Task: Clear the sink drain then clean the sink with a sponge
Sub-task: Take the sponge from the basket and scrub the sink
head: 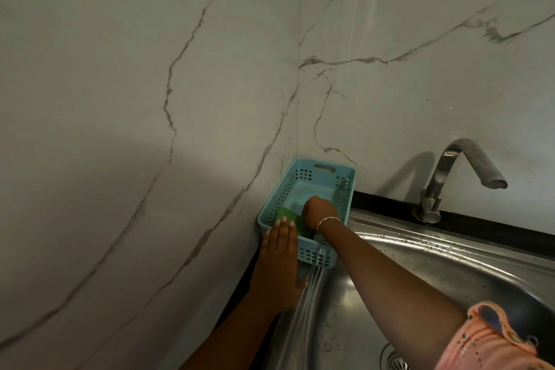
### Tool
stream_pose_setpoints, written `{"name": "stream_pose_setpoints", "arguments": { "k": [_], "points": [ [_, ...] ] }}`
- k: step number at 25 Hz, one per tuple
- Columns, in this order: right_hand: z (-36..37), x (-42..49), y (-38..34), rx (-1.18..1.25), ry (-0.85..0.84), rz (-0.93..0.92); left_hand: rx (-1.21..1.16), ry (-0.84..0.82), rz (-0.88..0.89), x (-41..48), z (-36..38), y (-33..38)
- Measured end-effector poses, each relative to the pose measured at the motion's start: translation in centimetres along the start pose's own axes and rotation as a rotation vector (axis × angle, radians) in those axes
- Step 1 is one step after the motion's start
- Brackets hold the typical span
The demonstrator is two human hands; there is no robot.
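Note:
A light blue plastic basket (324,173) stands in the corner at the sink's back left rim. A green sponge (288,216) lies inside it. My left hand (279,261) rests flat with straight fingers on the basket's near left wall. My right hand (319,212), a thin bracelet at the wrist, reaches down into the basket beside the sponge; its fingers are hidden, so whether it holds the sponge is unclear. The steel sink (435,276) spreads to the right, wet with drops. The drain (395,360) shows at the bottom edge.
A chrome tap (459,171) stands at the back of the sink, spout pointing right. Marble-patterned walls (150,99) meet in the corner behind the basket. A black ledge (495,224) runs along the wall behind the sink.

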State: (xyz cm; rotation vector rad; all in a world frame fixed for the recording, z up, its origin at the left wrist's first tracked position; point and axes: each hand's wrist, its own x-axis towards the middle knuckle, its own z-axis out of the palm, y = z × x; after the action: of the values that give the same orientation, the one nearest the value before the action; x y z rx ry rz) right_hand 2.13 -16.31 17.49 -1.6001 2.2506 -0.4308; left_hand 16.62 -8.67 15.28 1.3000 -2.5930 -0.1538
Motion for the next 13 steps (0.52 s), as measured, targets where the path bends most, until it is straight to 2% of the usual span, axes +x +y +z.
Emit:
{"name": "stream_pose_setpoints", "arguments": {
  "k": [7,11,13],
  "points": [
    [-5.5,-1.9,-0.9,0.264,0.106,-0.064,-0.012,0.023,0.032,-0.2,0.4,-0.2],
    [-9.4,-4.0,0.2,0.380,0.233,-0.069,0.051,0.125,0.062,-0.3,-0.1,0.2],
    [-11.0,-5.6,1.1,0.447,0.268,-0.078,-0.026,0.186,0.030,-0.5,-0.7,1.0]
  ]
}}
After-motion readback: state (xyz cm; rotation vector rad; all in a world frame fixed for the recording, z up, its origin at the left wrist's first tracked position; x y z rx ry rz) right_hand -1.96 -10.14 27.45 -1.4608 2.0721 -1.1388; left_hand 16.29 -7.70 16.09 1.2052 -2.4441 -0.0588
